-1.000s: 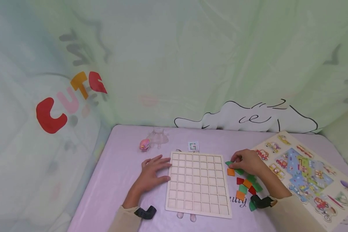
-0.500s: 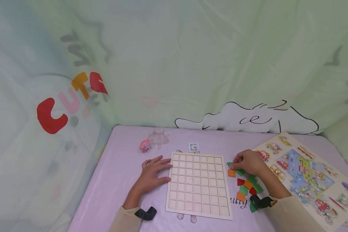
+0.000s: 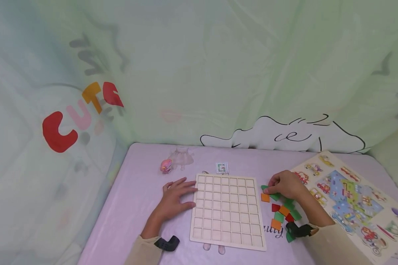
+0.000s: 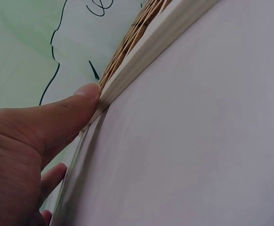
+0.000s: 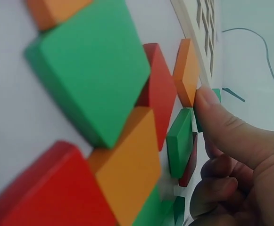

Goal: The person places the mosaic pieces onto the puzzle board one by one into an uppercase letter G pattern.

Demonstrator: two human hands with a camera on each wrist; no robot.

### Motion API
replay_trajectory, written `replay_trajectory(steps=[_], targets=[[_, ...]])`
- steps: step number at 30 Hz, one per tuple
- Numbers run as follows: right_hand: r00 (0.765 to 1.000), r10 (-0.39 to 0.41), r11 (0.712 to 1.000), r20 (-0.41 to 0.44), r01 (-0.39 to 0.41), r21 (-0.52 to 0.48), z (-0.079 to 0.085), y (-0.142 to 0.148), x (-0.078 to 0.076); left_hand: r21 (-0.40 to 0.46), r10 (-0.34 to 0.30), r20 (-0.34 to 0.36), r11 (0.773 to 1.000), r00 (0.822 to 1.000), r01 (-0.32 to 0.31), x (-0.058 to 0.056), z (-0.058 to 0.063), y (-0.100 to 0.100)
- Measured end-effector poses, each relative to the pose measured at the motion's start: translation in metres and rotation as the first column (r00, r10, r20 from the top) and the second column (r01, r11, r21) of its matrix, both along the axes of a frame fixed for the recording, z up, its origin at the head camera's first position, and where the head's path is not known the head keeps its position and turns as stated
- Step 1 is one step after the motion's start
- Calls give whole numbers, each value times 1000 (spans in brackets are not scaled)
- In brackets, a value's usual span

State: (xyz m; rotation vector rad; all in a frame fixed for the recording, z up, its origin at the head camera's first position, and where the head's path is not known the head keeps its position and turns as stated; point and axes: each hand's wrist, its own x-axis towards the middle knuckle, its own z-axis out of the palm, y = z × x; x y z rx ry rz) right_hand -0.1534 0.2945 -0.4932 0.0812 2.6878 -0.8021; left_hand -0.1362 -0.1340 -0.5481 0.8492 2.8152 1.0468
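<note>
A square wooden grid board [image 3: 227,211] lies on the table. My left hand [image 3: 172,200] rests at its left edge with fingers spread; in the left wrist view the thumb [image 4: 87,92] touches the board's side. Beyond the board's right edge, my right hand [image 3: 283,184] pinches a green wooden block [image 3: 264,187] between thumb and curled fingers. In the right wrist view this green block [image 5: 216,94] is mostly hidden behind the thumb. An orange square block [image 3: 265,198] lies just below the fingertips, beside the board.
Several green, red and orange blocks [image 3: 279,216] lie loosely below the right hand. A picture puzzle board [image 3: 351,198] sits at the right, partly under the right forearm. Behind the grid board lies a small pattern card [image 3: 222,168]. A pink toy [image 3: 166,166] stands at back left.
</note>
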Motion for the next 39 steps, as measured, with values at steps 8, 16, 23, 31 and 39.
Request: replay_trajectory(steps=[8, 16, 23, 31, 39], targets=[[1000, -3, 1000, -6, 3, -22, 0, 1, 3, -8, 3, 3, 1000, 1000, -3, 0, -1, 1], [999, 3, 1000, -39, -4, -27, 2, -1, 6, -24, 5, 12, 1000, 1000, -4, 1, 0, 1], [1000, 10, 994, -16, -12, -110, 8, -8, 3, -30, 3, 10, 1000, 1000, -3, 0, 1, 1], [998, 64, 970, 2, -62, -236, 4, -19, -3, -34, 4, 9, 999, 1000, -4, 0, 3, 1], [997, 71, 968, 2, -69, -242, -3, -43, -5, -41, 11, 14, 999, 1000, -10, 0, 1, 1]])
